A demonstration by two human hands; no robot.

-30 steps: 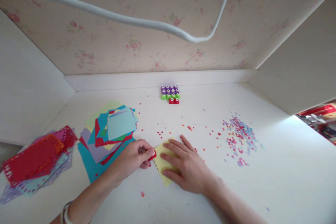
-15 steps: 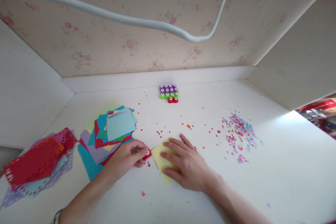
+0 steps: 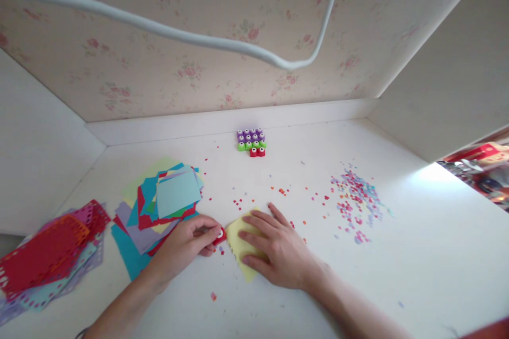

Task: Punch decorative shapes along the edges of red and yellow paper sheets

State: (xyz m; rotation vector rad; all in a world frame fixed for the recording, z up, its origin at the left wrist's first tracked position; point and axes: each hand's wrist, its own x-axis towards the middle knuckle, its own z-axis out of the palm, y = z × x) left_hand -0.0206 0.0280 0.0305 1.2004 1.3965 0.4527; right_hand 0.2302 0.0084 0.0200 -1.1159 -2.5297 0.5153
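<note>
Between the thumb and fingers of my left hand point(image 3: 201, 237) is a small red craft punch point(image 3: 220, 235), right at the left corner of a yellow sheet of paper point(image 3: 238, 246). Small notches run along the sheet's lower left edge. My right hand point(image 3: 274, 246) lies flat on the paper, fingers spread, pressing it to the white table point(image 3: 318, 302). Whether the paper's corner sits inside the punch's slot I cannot tell. A few tiny punched bits lie just below the punch.
Uncut coloured sheets point(image 3: 178, 193) are piled left, and punched sheets point(image 3: 43, 254) further left. More craft punches point(image 3: 251, 140) stand in rows at the back. A heap of confetti point(image 3: 356, 196) lies right, with scattered bits towards the middle. A white cable point(image 3: 199, 39) hangs across the top.
The view has shifted slightly, so everything sits a little further left. Both hands keep nearly the same place at the yellow paper, with the punch still at its corner.
</note>
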